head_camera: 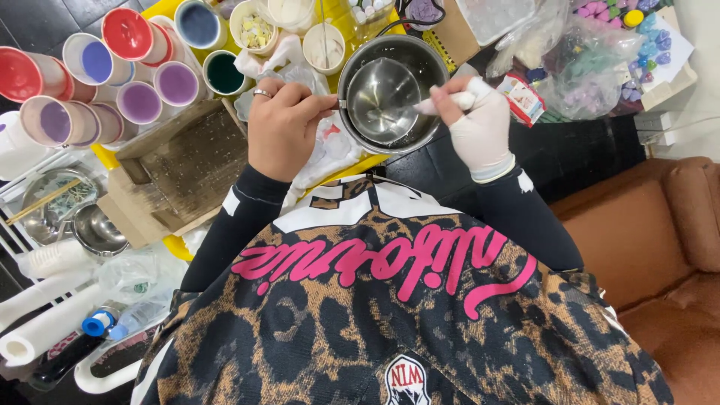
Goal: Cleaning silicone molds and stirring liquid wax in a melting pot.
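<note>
My bare left hand (283, 124), with a ring on one finger, is closed on the handle of a small steel pouring cup (381, 99). That cup sits tilted inside a larger steel pot (352, 60) on a yellow tray (358, 163). My right hand (480, 120) wears a white glove and pinches a white wad or tissue (450, 103) at the pot's right rim, reaching into the cup. Crumpled white paper lies under my left hand.
Several paper cups with red, purple, blue and dark green fills (135, 67) stand at the upper left. A wooden frame mould (184, 161) lies beside them. Paper rolls (45, 315), a steel bowl (97, 229), plastic bags of coloured pieces (592, 67) and a brown sofa (660, 247) surround the spot.
</note>
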